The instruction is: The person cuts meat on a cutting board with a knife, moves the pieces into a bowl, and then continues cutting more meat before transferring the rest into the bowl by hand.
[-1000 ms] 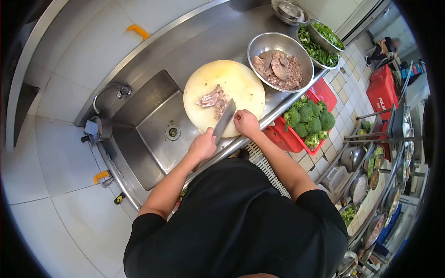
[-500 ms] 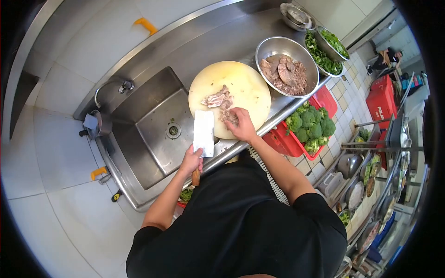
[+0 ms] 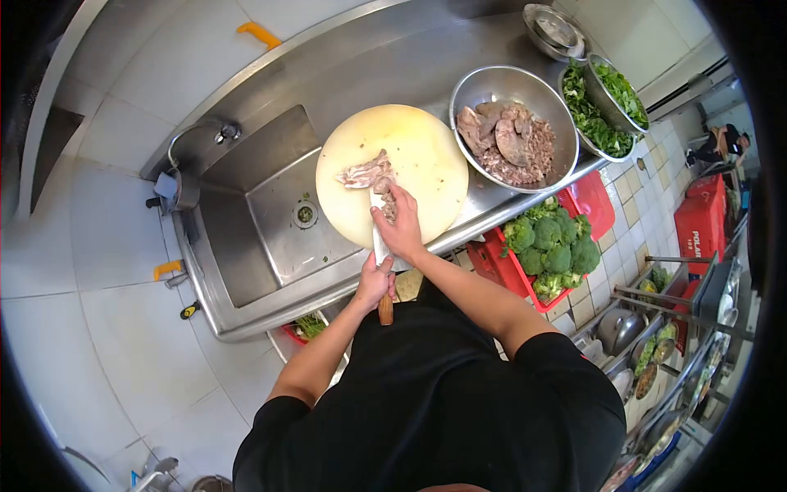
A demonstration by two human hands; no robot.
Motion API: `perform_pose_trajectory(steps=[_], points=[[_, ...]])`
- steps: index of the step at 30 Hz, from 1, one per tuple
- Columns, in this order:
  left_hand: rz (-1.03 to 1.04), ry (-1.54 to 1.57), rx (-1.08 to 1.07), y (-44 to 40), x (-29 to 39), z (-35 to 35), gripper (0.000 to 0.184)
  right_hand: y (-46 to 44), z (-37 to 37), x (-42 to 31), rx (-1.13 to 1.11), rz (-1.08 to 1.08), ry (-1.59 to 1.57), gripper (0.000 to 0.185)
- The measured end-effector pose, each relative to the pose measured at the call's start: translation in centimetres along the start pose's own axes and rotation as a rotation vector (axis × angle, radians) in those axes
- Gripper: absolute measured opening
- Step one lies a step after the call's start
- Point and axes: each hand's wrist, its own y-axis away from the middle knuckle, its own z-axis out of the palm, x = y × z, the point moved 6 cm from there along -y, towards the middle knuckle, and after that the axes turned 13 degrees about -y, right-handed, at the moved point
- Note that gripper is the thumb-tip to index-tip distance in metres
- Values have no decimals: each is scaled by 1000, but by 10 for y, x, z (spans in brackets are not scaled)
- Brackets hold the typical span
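My left hand [image 3: 374, 284] is wrapped round the base of a cleaver [image 3: 380, 244], whose wooden handle points toward my body. Its blade lies over the near part of a round, pale yellow cutting board [image 3: 438, 156]. My right hand [image 3: 399, 225] is closed over chopped meat [image 3: 388, 209] beside and partly on the blade, its thumb near the left side; the fingertips partly hide the meat. Just beyond the fingers, a larger piece of cooked meat [image 3: 365, 172] rests on the board.
A steel bowl of chopped meat and larger pieces [image 3: 513, 143] stands right of the board. Behind it are bowls of leafy greens [image 3: 586, 102]. Broccoli [image 3: 557, 246] fills a red crate below the counter edge. A sink [image 3: 270, 205] lies left. A person [image 3: 721, 146] is far right.
The cleaver has moved right from the board's near-left edge to under my right hand, its blade now seen narrower. My right hand has closed in over the chopped meat at the blade.
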Motion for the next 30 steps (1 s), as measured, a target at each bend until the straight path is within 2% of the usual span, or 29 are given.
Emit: perform_pose_trajectory(steps=[7,11,14,19,21,23,25,27,29,30], points=[[9,-58,92,41,15,10,30,13,-13,-23,50,-98,-196,68],[66,-46,191,48,28,-8,23,-6,-4,-50,51,-188,-286,69],[120,-79,198,54,69,7,21,-22,-23,-75,100,-289,-307,66],[321,-327,55,25,141,70,24,-66,-108,-94,260,-322,-180,60],[395,-464,15,13,175,113,25,-83,-156,-97,410,-401,-54,45],[464,-542,-74,-3,199,151,25,-98,-205,-96,554,-427,0,32],[518,-675,-72,-25,213,183,22,-113,-251,-83,701,-420,30,23],[536,-738,-55,-38,223,201,20,-128,-292,-41,746,-277,-11,17],[504,-727,-24,-42,223,209,19,-143,-333,23,734,-120,270,21],[495,-680,-32,-36,224,207,18,-144,-357,50,719,-17,227,25]])
